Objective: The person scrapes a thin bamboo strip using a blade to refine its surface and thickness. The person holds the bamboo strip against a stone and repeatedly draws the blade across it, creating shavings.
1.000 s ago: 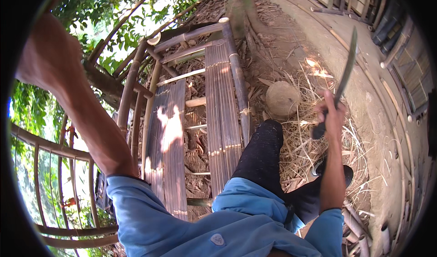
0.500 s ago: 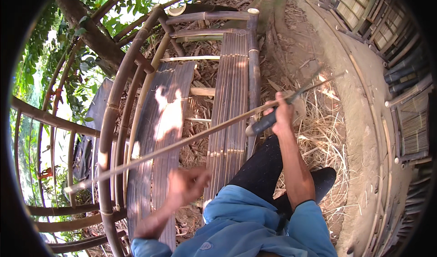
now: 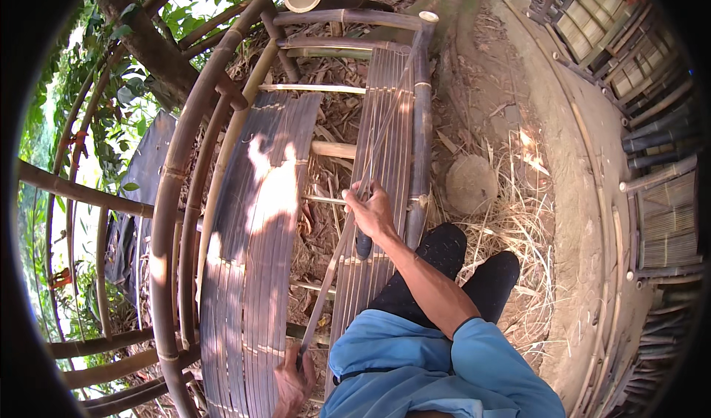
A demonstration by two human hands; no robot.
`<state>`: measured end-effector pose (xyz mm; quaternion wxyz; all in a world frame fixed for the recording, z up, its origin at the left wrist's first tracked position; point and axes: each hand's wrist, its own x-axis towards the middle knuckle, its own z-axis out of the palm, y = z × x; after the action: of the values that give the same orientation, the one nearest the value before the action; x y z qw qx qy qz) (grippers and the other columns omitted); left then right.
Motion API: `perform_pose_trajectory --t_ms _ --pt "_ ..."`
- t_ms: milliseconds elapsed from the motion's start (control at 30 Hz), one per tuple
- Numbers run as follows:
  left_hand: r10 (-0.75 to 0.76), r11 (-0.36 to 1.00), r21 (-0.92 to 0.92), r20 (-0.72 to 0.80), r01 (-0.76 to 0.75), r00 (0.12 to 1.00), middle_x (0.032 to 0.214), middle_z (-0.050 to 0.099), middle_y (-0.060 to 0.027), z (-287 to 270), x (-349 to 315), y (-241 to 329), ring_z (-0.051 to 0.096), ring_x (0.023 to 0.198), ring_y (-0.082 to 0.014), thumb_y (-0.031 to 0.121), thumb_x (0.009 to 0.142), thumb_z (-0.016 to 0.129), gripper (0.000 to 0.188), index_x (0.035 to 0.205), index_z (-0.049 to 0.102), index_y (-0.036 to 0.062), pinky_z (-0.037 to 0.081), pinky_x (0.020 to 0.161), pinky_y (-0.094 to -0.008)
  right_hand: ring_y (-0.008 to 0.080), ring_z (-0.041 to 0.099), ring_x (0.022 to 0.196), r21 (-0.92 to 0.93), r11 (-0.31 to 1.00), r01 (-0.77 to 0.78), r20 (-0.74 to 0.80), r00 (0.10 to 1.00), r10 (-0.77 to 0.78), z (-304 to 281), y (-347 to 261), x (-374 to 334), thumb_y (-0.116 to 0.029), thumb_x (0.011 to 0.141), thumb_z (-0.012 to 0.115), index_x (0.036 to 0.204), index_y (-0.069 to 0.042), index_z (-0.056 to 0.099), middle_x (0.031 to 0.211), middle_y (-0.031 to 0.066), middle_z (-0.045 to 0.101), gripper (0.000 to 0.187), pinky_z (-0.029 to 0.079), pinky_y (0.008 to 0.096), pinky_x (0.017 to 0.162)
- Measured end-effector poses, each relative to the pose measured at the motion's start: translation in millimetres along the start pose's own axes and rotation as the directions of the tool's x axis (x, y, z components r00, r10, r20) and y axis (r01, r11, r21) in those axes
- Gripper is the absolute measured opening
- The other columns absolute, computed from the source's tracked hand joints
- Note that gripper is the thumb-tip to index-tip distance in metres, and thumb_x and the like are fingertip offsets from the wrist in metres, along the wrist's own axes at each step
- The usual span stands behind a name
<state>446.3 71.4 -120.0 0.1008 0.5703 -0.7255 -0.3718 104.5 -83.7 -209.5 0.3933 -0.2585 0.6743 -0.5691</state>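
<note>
A long, thin bamboo strip (image 3: 324, 292) runs slantwise over the slatted bamboo bench (image 3: 255, 270). My right hand (image 3: 372, 212) is closed around a knife and pinches the strip along with it. The knife's black handle (image 3: 363, 244) sticks out below that hand; its blade is hard to tell from the strip above. At the strip's lower end, my left hand (image 3: 292, 382) is closed on it, close to the bench slats. Part of the left hand's grip is blurred.
Bamboo rails (image 3: 172, 188) frame the bench's left side and far end. Right of my knees (image 3: 489, 284) lie pale shavings (image 3: 518, 247) and a round wood block (image 3: 471, 184). A packed-earth ledge (image 3: 574, 218) runs along a bamboo wall (image 3: 666, 218).
My right hand has moved left over the bench with the knife. The strip has swung from crosswise to nearly lengthwise. My left hand has come down and closed on its lower end.
</note>
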Motion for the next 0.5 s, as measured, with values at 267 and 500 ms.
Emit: perform_pose_trajectory --t_ms 267,500 --pt "-0.203 0.967 -0.166 -0.028 0.196 0.979 0.054 0.051 -0.0056 33.9 -45.2 -63.3 0.047 0.049 -0.0106 0.019 0.088 0.062 0.026 0.074 0.055 -0.001 0.04 0.047 -0.0335 0.0122 0.065 0.057 -0.139 0.978 -0.155 0.211 0.96 0.182 36.9 23.8 3.7 -0.026 0.101 0.066 0.112 -0.005 0.06 0.078 0.0088 0.072 0.025 0.053 0.0261 0.044" --pt "-0.214 0.95 -0.238 -0.031 0.201 0.976 0.055 0.052 -0.0075 47.8 -27.8 -56.0 0.05 0.048 -0.0138 0.019 0.088 0.066 0.025 0.075 0.055 0.0004 0.041 0.048 -0.0341 0.0123 0.063 0.051 -0.156 0.97 -0.184 0.191 0.958 0.212 40.8 41.4 27.0 -0.027 0.102 0.064 0.122 0.0 0.059 0.078 0.0129 0.072 0.034 0.052 0.0264 0.041"
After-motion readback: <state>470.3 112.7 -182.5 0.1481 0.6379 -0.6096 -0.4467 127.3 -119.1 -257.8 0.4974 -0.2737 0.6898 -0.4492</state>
